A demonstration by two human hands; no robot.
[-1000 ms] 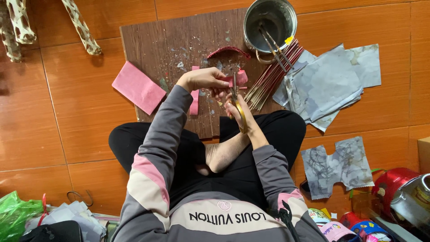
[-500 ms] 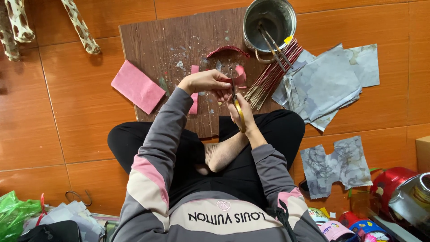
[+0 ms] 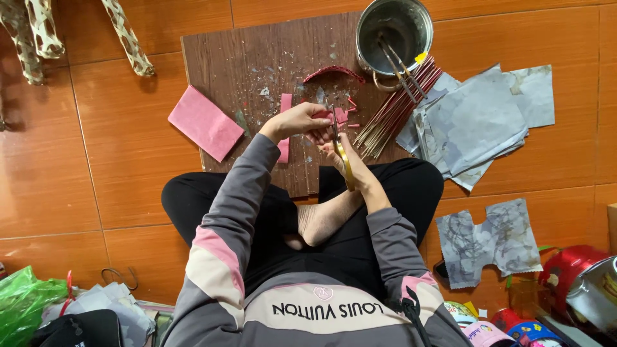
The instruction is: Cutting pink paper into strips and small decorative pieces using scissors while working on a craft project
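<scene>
**Scissors nearly at rest, pink paper pinched at the blades**

Scissors with yellow handles sit in my right hand, fingers curled shut around the handles, blades pointing away from me toward the small pink paper piece that my left hand pinches between thumb and fingertips. Compared with a second ago, little has shifted: both hands stay over the near edge of the brown board that lies on the floor, and the left hand has barely moved (perhaps a slight turn of the paper, too small to be sure). I judge that the cutting is mid-stroke, going on in small snips rather than long ones.

Around the hands the board is littered with pale scraps and a few pink offcuts. A folded pink sheet hangs over the board's left edge, untouched. A bundle of thin red sticks fans out to the right, beside a metal pot and a heap of grey paper sheets. Another grey sheet lies near my right knee.
</scene>
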